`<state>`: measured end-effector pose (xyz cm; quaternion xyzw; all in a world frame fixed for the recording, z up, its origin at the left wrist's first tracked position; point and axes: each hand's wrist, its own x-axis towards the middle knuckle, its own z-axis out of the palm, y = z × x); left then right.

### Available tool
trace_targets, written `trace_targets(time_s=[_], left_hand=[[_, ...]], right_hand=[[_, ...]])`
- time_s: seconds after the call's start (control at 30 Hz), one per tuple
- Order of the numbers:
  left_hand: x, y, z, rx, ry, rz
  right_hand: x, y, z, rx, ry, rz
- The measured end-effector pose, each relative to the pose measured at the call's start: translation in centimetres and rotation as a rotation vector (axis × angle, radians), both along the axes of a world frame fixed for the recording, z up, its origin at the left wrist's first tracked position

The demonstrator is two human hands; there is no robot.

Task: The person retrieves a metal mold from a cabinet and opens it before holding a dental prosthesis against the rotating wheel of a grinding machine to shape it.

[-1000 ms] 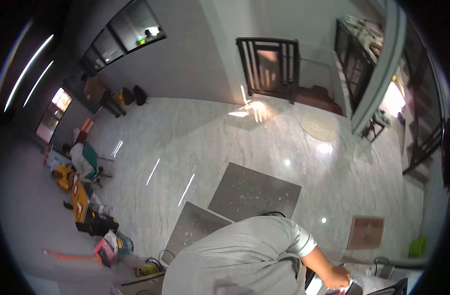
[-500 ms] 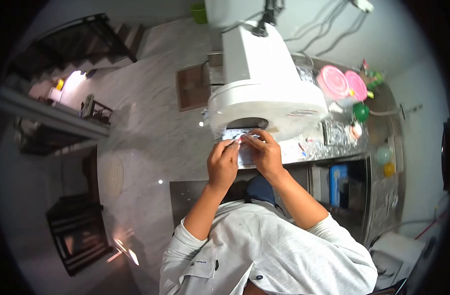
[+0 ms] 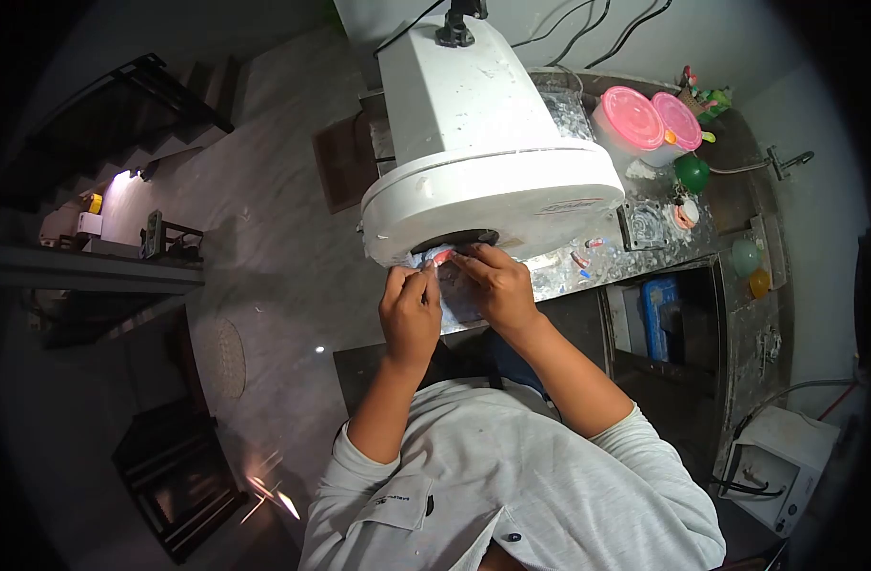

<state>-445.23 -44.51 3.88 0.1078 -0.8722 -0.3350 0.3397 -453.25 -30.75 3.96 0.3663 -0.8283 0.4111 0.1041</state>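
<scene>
A small pink-red piece (image 3: 443, 257), denture-like in colour though too small to be sure, is held at the opening of a large white machine housing (image 3: 493, 190). My left hand (image 3: 412, 309) pinches its near left side with thumb and fingers. From the right, my right hand (image 3: 502, 290) grips the other end, fingers closed. Both hands are just below the dark oval opening (image 3: 455, 240) in the housing's front. Fingertips hide part of the piece, and what lies inside the opening cannot be made out.
Pink-lidded tubs (image 3: 631, 119), a green ball-shaped thing (image 3: 691, 173) and a square tray (image 3: 645, 226) stand on the dusty bench at right. Small red and blue bits (image 3: 580, 259) lie near the bench edge. Below is a shelf with a blue case (image 3: 659, 319).
My view has shifted, so the machine looks closer and further left. Both hands have moved slightly up to the opening, still holding the pink-red piece, which shows more clearly.
</scene>
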Motion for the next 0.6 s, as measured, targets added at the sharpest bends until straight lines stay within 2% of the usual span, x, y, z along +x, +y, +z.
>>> trace_targets(time_s=[0.6], left_hand=[[-0.35,0.04,0.49,0.058,-0.002,0.044]], right_hand=[[-0.51,-0.21,0.11,0.072,0.144,0.042]])
